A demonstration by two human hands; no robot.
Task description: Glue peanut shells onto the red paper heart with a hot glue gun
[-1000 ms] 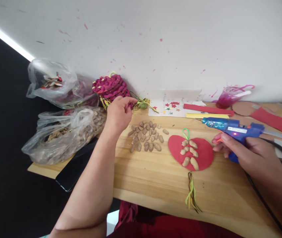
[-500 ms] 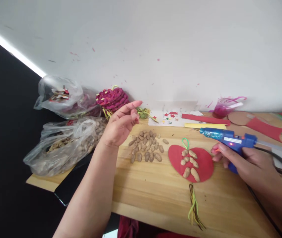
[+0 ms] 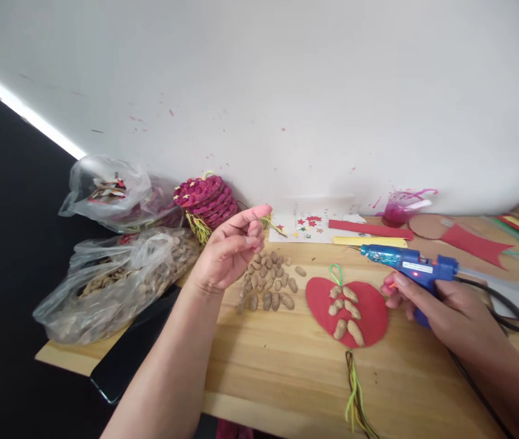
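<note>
My left hand [image 3: 228, 259] hangs in the air above the left edge of a pile of loose peanuts [image 3: 268, 277]. Its index finger is stretched out, the others are partly curled, and I see nothing held. My right hand [image 3: 460, 311] grips a blue glue gun [image 3: 417, 263], whose small light glows red. The nozzle points left, beyond the upper right of a red heart [image 3: 373, 317]. Peanuts in two columns lie on the heart. It has a green loop [image 3: 336, 274] at its top and a yellow, green and dark yarn tassel [image 3: 354, 390] below.
Two plastic bags, one with peanuts [image 3: 113, 292] and one with scraps [image 3: 108, 189], lie left. A purple beaded-looking ornament [image 3: 207, 204] stands behind my left hand. Star stickers [image 3: 309, 222], red strip [image 3: 369, 229], yellow strip [image 3: 369, 242] and purple-stained cup [image 3: 399, 207] line the wall.
My left hand has moved slightly right over the peanut pile. The right hand still holds the glue gun beside the heart. The whole view has shifted a little.
</note>
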